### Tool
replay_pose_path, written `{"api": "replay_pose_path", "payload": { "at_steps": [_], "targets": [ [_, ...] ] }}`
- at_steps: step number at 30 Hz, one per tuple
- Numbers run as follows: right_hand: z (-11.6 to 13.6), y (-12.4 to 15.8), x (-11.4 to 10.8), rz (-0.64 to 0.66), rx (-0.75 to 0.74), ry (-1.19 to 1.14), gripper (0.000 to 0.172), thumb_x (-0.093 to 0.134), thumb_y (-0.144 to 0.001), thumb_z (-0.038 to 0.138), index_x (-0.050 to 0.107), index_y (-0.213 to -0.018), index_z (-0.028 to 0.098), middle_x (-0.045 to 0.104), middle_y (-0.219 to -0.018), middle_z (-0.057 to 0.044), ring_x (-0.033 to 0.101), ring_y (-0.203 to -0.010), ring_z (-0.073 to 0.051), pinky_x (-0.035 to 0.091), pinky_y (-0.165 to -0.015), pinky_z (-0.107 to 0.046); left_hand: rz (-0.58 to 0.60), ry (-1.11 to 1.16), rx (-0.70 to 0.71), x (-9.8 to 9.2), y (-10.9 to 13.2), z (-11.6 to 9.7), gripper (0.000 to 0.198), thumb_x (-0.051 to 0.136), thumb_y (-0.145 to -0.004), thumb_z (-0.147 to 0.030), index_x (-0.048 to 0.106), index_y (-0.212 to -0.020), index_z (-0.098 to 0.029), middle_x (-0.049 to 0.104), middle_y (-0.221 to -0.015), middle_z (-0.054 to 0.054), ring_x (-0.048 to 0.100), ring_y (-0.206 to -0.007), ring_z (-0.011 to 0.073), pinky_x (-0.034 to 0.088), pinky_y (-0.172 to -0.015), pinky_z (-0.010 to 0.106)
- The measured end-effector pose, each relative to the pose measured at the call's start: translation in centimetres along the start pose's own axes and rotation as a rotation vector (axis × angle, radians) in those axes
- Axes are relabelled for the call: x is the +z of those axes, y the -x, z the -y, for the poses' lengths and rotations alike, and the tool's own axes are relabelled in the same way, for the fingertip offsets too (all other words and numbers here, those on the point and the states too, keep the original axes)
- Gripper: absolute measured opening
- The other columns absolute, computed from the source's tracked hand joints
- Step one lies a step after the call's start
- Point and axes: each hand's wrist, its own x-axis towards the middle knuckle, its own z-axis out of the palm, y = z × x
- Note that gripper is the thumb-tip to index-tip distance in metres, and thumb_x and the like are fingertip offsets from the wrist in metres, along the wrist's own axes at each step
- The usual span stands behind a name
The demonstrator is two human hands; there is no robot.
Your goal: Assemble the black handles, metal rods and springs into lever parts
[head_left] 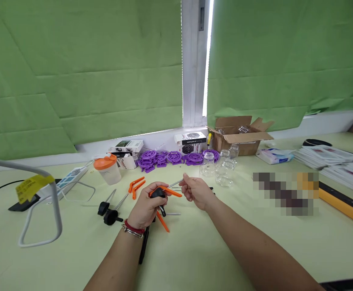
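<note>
Now my left hand [146, 208] is closed around a black knob [158, 193] with orange clips [170, 191] sticking out of the fist, near the middle of the desk [194, 258]. My right hand [198, 192] sits just beside it, fingers pinched shut on a thin metal rod [176, 184] whose tip points toward the back edge. The two hands are close but not touching.

More orange clips [136, 185] lie just behind my left hand, and two black-knobbed rods [108, 211] rest to its left. One further clip [163, 221] lies under that hand.

Toward the back edge, a cup [108, 169] with an orange lid stands upright; I cannot tell what is in it. Clear glass jars [221, 167] stand behind my right hand and look empty. An open cardboard box [239, 137] at the back edge holds more glassware, only partly visible. Purple parts [170, 158] lie in a row along the back edge.
</note>
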Motion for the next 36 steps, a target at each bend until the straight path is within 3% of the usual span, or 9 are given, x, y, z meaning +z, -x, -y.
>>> {"api": "replay_pose_path", "payload": {
  "at_steps": [3, 8, 11, 13, 15, 19, 23, 29, 36],
  "targets": [
    [0.0, -0.4, -0.7, 0.057, 0.001, -0.030, 0.036, 0.061, -0.071, 0.048, 0.056, -0.066, 0.013, 0.048, -0.044, 0.005, 0.032, -0.032, -0.003, 0.020, -0.034, -0.018, 0.020, -0.043, -0.008, 0.0, -0.1, 0.2, 0.036, 0.062, -0.054, -0.002, 0.063, -0.087, -0.015, 0.062, -0.067, 0.001, 0.050, -0.058, 0.0087, 0.036, -0.053, 0.021],
    [0.6, 0.2, -1.0, 0.100, -0.194, 0.026, 0.029, 0.069, -0.066, 0.039, 0.062, -0.078, 0.013, 0.058, -0.057, 0.003, 0.045, -0.043, -0.005, 0.035, -0.044, -0.019, 0.033, 0.079, -0.007, -0.3, -0.4, 0.5, 0.033, 0.059, -0.055, -0.004, 0.063, -0.086, -0.015, 0.062, -0.067, 0.002, 0.047, -0.055, 0.0080, 0.033, -0.051, 0.021],
    [0.6, 0.0, -0.8, 0.104, -0.089, -0.002, 0.035, 0.064, -0.069, 0.047, 0.060, -0.076, 0.013, 0.061, -0.059, -0.001, 0.048, -0.042, -0.007, 0.035, -0.041, -0.020, 0.037, 0.050, 0.010, -0.5, -0.4, 0.6, 0.034, 0.059, -0.054, -0.003, 0.063, -0.086, -0.015, 0.062, -0.067, 0.001, 0.046, -0.055, 0.0080, 0.032, -0.052, 0.021],
    [0.3, -0.3, -0.7, 0.079, -0.011, 0.000, 0.038, 0.060, -0.071, 0.051, 0.057, -0.070, 0.013, 0.058, -0.052, 0.000, 0.040, -0.035, -0.005, 0.028, -0.035, -0.019, 0.042, 0.001, 0.019, -0.7, -0.5, 0.7, 0.036, 0.058, -0.053, -0.002, 0.063, -0.086, -0.015, 0.061, -0.067, 0.000, 0.047, -0.055, 0.0084, 0.033, -0.053, 0.021],
    [0.0, -0.6, -0.7, 0.071, -0.026, -0.009, 0.034, 0.066, -0.068, 0.046, 0.057, -0.068, 0.013, 0.056, -0.050, 0.002, 0.039, -0.035, -0.004, 0.028, -0.035, -0.018, 0.042, -0.037, 0.017, -1.0, -0.6, 0.8, 0.036, 0.058, -0.053, -0.002, 0.063, -0.086, -0.016, 0.061, -0.066, 0.000, 0.048, -0.057, 0.0090, 0.033, -0.054, 0.021],
    [-0.4, -1.0, -0.9, 0.149, -0.023, -0.123, 0.030, 0.072, -0.065, 0.036, 0.059, -0.082, 0.014, 0.063, -0.066, -0.001, 0.053, -0.052, -0.008, 0.041, -0.046, -0.019, 0.030, -0.043, 0.020, -1.8, -0.8, 0.9, 0.035, 0.057, -0.054, -0.002, 0.063, -0.086, -0.016, 0.060, -0.066, -0.001, 0.048, -0.057, 0.0083, 0.033, -0.054, 0.020],
    [-0.7, -1.5, -1.2, 0.150, 0.071, -0.046, 0.030, 0.065, -0.071, 0.041, 0.059, -0.072, 0.012, 0.055, -0.050, 0.002, 0.041, -0.037, -0.005, 0.031, -0.035, -0.017, 0.032, -0.037, 0.014, -2.4, -1.0, 0.9, 0.035, 0.057, -0.055, -0.002, 0.062, -0.086, -0.015, 0.059, -0.065, -0.001, 0.046, -0.056, 0.0078, 0.031, -0.052, 0.020],
    [-0.3, -2.6, -0.7, 0.178, 0.173, -0.052, 0.028, 0.067, -0.070, 0.037, 0.060, -0.069, 0.010, 0.057, -0.051, -0.001, 0.045, -0.039, -0.006, 0.033, -0.036, -0.018, 0.019, -0.035, -0.005, -2.5, -1.2, 1.1, 0.035, 0.057, -0.053, -0.002, 0.062, -0.086, -0.015, 0.059, -0.064, -0.001, 0.046, -0.055, 0.0082, 0.030, -0.051, 0.020],
    [0.9, -3.3, -0.8, 0.223, -0.094, 0.051, 0.024, 0.076, -0.057, 0.026, 0.064, -0.072, 0.012, 0.064, -0.059, 0.000, 0.054, -0.048, -0.007, 0.047, -0.050, -0.022, -0.019, 0.103, -0.046, -2.9, -1.3, 0.9, 0.034, 0.057, -0.053, -0.004, 0.063, -0.085, -0.014, 0.061, -0.063, 0.001, 0.046, -0.052, 0.0080, 0.030, -0.048, 0.020]
  ]
}}
